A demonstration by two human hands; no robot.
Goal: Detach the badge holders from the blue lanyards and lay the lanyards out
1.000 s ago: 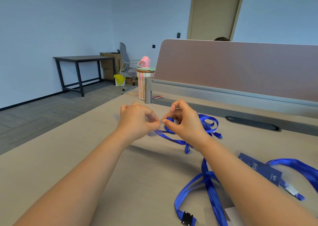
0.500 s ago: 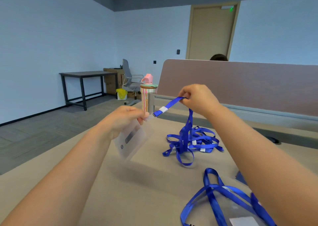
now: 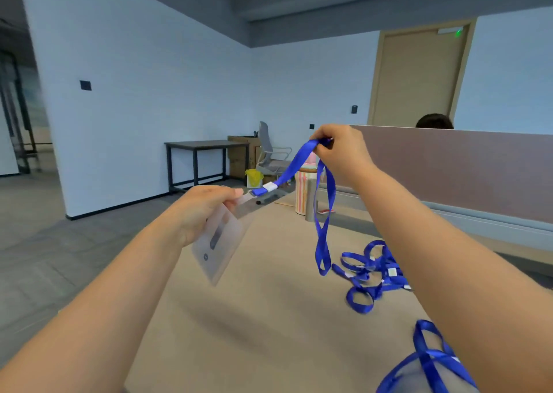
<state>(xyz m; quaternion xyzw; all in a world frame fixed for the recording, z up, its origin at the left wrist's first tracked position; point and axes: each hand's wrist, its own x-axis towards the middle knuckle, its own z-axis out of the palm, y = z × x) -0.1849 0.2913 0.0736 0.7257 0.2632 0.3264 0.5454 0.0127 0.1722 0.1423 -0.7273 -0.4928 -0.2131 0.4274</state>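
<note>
My left hand (image 3: 203, 210) pinches the top of a clear badge holder (image 3: 217, 244), which hangs tilted above the desk. Its clip still joins the white-tagged end of a blue lanyard (image 3: 294, 165). My right hand (image 3: 339, 150) grips that lanyard higher up, and its loop dangles down to just above the desk. A tangled pile of blue lanyards (image 3: 372, 270) lies on the beige desk (image 3: 269, 332) behind my right forearm. Another blue lanyard (image 3: 428, 359) lies at the bottom right, partly hidden by my arm.
A brown partition screen (image 3: 463, 171) runs along the desk's far side, with a person's head behind it. A striped cup with a pink lid (image 3: 302, 195) stands at the screen's left end. Farther off are a dark table (image 3: 206, 159), a grey chair and a door.
Both hands rose from the desk, lifting the lanyard and badge holder. The lanyard's loop came off the pile and now hangs free. My view tilted upward.
</note>
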